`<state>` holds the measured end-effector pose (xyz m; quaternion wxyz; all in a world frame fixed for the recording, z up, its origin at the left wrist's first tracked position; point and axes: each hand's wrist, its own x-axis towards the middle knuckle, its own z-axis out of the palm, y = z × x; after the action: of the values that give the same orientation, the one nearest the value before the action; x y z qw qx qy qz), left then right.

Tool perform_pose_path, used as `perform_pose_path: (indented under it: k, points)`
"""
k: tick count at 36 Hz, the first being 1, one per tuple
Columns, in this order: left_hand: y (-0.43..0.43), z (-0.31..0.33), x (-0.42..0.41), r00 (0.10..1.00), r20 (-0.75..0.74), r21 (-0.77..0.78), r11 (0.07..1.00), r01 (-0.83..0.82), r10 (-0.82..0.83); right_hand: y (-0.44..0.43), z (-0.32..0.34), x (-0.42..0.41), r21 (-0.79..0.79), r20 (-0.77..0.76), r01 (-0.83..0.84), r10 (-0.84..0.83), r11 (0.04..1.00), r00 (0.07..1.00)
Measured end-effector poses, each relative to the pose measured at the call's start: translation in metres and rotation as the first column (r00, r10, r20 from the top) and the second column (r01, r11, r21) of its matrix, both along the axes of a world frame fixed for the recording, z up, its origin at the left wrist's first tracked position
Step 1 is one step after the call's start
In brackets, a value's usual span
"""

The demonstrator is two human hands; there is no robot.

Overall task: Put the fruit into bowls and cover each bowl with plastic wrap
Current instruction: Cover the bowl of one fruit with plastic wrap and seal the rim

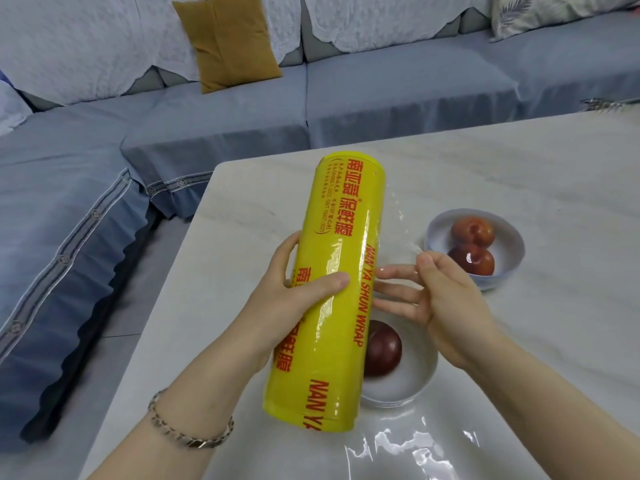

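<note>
A big yellow roll of plastic wrap (341, 271) with red lettering is held above the table, with my left hand (294, 292) gripping its middle from the left. Just right of the roll, my right hand (426, 292) pinches the clear film's free edge (398, 233) between thumb and fingers. A white bowl (512, 237) at the right holds two red fruits (472, 245), with film drawn out towards it. The nearer white bowl (412, 382), partly hidden by the roll, holds one dark red fruit (384, 348).
The white marble table (485, 168) has its left edge near the roll. A loose sheet of clear film (408, 455) lies on the table in front. A blue-grey sofa (207, 116) with a mustard cushion (225, 39) wraps around the far and left sides.
</note>
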<state>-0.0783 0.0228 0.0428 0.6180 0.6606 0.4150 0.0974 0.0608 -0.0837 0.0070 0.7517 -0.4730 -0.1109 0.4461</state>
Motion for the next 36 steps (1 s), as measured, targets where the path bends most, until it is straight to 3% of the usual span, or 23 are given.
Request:
perform_pose_path:
  k: [6, 9, 12, 15, 18, 25, 31, 36]
  points:
    - [-0.006, 0.001, 0.008, 0.992, 0.071, 0.015, 0.994, -0.105, 0.104, -0.007, -0.016, -0.001, 0.053, -0.092, -0.029, 0.034, 0.998, 0.995]
    - [-0.009, 0.000, 0.009, 0.992, 0.060, 0.053, 0.992, -0.114, 0.111, -0.011, -0.027, -0.007, -0.018, -0.003, -0.182, 0.182, 0.983, 0.983]
    - [-0.011, -0.002, 0.007, 0.992, 0.040, 0.099, 0.988, -0.121, 0.118, -0.016, -0.026, -0.011, -0.140, 0.151, -0.222, 0.242, 0.965, 0.958]
    - [-0.010, -0.002, 0.006, 0.986, 0.046, 0.100, 0.982, -0.162, 0.158, -0.019, -0.027, -0.013, -0.182, 0.230, -0.200, 0.239, 0.963, 0.943]
    - [-0.008, -0.002, 0.007, 0.978, 0.058, 0.109, 0.973, -0.204, 0.198, -0.020, -0.023, -0.019, -0.100, 0.261, -0.139, 0.160, 0.985, 0.952]
    - [-0.009, 0.000, 0.011, 0.975, 0.059, 0.126, 0.968, -0.218, 0.212, -0.023, -0.017, -0.025, -0.041, 0.139, -0.201, 0.205, 0.979, 0.969]
    - [-0.003, 0.006, 0.010, 0.963, 0.075, 0.145, 0.953, -0.266, 0.258, -0.029, -0.017, -0.026, -0.069, 0.377, -0.207, 0.217, 0.976, 0.900]
    - [-0.002, 0.008, 0.012, 0.962, 0.070, 0.131, 0.953, -0.272, 0.265, -0.024, -0.016, -0.036, -0.109, 0.364, -0.104, 0.137, 0.989, 0.921]
